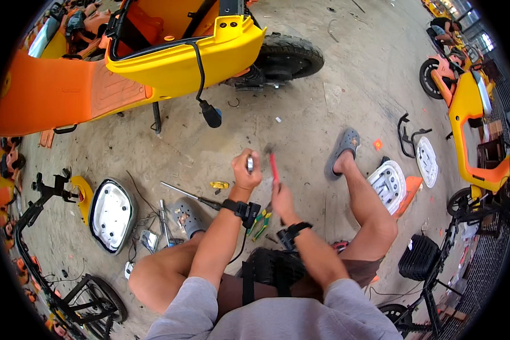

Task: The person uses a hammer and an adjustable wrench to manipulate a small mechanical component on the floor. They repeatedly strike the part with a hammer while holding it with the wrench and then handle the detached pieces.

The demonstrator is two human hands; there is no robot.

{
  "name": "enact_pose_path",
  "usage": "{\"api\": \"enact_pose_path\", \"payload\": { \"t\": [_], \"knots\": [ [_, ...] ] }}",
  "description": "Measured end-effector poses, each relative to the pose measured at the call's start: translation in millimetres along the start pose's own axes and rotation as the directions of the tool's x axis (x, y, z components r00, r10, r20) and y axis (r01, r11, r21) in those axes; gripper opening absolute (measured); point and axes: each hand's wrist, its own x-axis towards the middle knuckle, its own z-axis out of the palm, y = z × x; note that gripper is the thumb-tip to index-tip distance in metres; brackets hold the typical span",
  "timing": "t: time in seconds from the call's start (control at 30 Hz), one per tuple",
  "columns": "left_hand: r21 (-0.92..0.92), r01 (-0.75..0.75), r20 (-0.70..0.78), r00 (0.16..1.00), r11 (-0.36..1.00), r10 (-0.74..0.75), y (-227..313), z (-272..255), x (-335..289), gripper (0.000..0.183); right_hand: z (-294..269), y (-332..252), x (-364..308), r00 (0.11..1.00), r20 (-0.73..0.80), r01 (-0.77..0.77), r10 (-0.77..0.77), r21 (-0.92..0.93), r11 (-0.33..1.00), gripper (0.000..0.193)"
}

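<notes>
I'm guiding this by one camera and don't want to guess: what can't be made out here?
- Round silvery metal piece, head view: mostly hidden by the left hand and its fingers.
- Slim red-handled tool, head view: dark head blurred; lower handle covered by the right hand.
- Yellow-and-orange plastic-bodied scooter, head view: cut off by the top edge.
- Distant dark-topped person, head view: too small to tell any handwork.

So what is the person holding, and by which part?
The right hand grips a red-handled tool by the handle's near end. The left hand closes around a small silvery thing; which part, I can't tell.
</notes>
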Motion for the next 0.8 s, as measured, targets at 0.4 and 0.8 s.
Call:
{"api": "enact_pose_path", "payload": {
  "t": [0.4,0.8],
  "knots": [
    [-0.436,0.257,-0.124,0.932,0.863,-0.340,-24.9,-37.0,7.2,0.029,-191.8,-27.2,-18.9,0.973,-0.184,-0.033,0.139,0.486,0.873,0.037],
    [-0.332,0.260,-0.117,0.943,0.907,-0.313,-5.6,-22.8,0.7,0.029,-65.1,147.2,-8.2,0.918,-0.285,0.080,-0.276,-0.549,0.832,0.027]
  ]
}}
